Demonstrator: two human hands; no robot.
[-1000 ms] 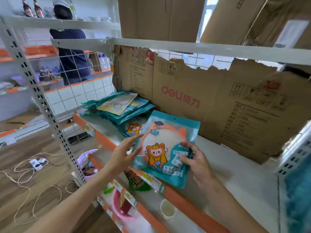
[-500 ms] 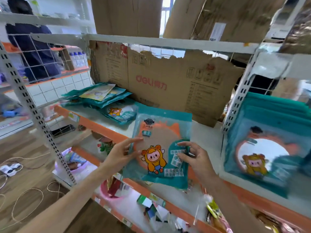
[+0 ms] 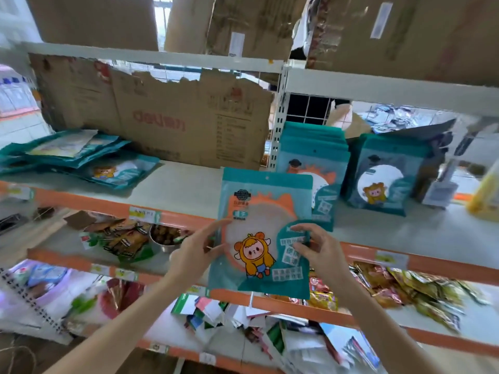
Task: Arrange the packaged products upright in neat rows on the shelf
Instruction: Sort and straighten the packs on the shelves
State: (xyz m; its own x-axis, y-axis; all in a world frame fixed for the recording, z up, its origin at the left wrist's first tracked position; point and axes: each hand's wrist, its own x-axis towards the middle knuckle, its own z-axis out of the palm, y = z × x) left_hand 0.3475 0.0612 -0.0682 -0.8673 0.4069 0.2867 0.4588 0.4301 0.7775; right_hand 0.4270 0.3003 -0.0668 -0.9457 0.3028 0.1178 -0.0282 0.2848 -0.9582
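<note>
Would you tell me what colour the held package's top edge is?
Teal, on the held package, clearest in the head view.

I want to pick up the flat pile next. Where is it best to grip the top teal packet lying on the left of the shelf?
Take the top teal packet by its near edge, from the front: it lies flat, and cardboard blocks behind.

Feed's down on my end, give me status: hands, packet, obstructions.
Left hand and right hand both grip the teal cartoon mirror packet, upright, off the shelf. Two upright teal packet rows stand behind. Nothing in the way.
</note>
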